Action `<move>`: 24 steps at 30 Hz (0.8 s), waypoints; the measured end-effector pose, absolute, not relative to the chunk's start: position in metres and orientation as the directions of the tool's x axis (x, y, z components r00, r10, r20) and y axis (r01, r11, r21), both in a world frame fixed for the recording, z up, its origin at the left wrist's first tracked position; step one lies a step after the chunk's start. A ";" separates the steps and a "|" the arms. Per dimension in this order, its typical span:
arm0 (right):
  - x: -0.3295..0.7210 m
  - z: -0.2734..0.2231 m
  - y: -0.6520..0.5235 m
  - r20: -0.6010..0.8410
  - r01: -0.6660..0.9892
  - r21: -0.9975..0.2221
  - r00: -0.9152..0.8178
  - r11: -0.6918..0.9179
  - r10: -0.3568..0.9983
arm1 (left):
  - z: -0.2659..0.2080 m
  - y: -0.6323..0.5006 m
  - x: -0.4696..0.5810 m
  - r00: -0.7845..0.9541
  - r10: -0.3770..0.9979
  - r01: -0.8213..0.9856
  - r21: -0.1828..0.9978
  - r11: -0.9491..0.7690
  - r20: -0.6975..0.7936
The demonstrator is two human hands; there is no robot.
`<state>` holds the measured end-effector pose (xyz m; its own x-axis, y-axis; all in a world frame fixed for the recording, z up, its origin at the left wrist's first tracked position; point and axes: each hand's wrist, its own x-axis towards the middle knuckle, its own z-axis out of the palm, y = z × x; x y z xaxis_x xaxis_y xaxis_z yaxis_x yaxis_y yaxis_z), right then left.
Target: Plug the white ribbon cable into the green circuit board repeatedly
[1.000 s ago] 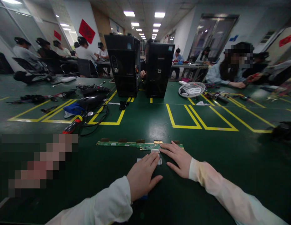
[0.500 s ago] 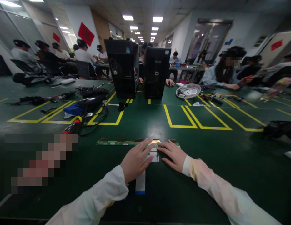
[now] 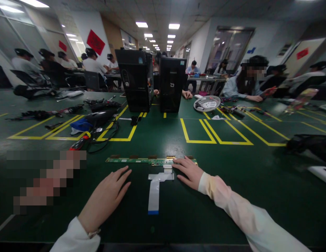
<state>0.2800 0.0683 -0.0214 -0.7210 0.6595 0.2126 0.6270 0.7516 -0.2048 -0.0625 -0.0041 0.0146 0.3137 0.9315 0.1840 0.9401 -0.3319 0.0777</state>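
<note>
A long, narrow green circuit board [image 3: 136,160] lies crosswise on the green table in front of me. From its connector a white flat ribbon cable [image 3: 153,196] runs toward me, folded over near the board and ending in a blue tip. My right hand [image 3: 189,172] rests with fingers spread over the board's right part, beside the connector, covering some of it. To the left of the cable, apart from it and from the board, my left hand [image 3: 107,196] is open with nothing in it.
Two black computer towers [image 3: 133,82] stand at the back centre. A dark hair dryer [image 3: 99,117] with a cord and a red-handled tool [image 3: 80,142] lie on the left. A white round basket [image 3: 207,103] is at the back right. Yellow tape [image 3: 201,141] marks the table. Several people sit beyond.
My left hand has moved left and toward me, away from the board and cable, uncovering the connector and the folded ribbon. My right hand stays by the board; the view has shifted slightly.
</note>
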 end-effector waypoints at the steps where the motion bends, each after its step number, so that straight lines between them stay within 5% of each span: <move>1: 0.280 -0.022 0.069 0.216 0.627 -0.204 -0.720 0.752 0.659 | 0.011 -0.009 -0.066 0.297 0.935 0.947 0.068 -0.314 0.192; 11: 0.274 -0.011 0.065 0.204 0.545 -0.215 -0.787 0.811 0.583 | -0.013 -0.013 -0.066 0.299 0.926 0.953 -0.016 -0.303 0.230; 24: 0.271 -0.008 0.065 0.087 0.568 -0.246 -0.794 0.785 0.602 | -0.021 -0.008 -0.063 0.278 0.921 0.950 0.061 -0.305 0.274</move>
<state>0.2711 0.0645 -0.0081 -0.7941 0.6015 0.0868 0.5680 0.7854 -0.2462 -0.0629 -0.0080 -0.0209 0.2780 0.9206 0.2743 0.9503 -0.3053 0.0614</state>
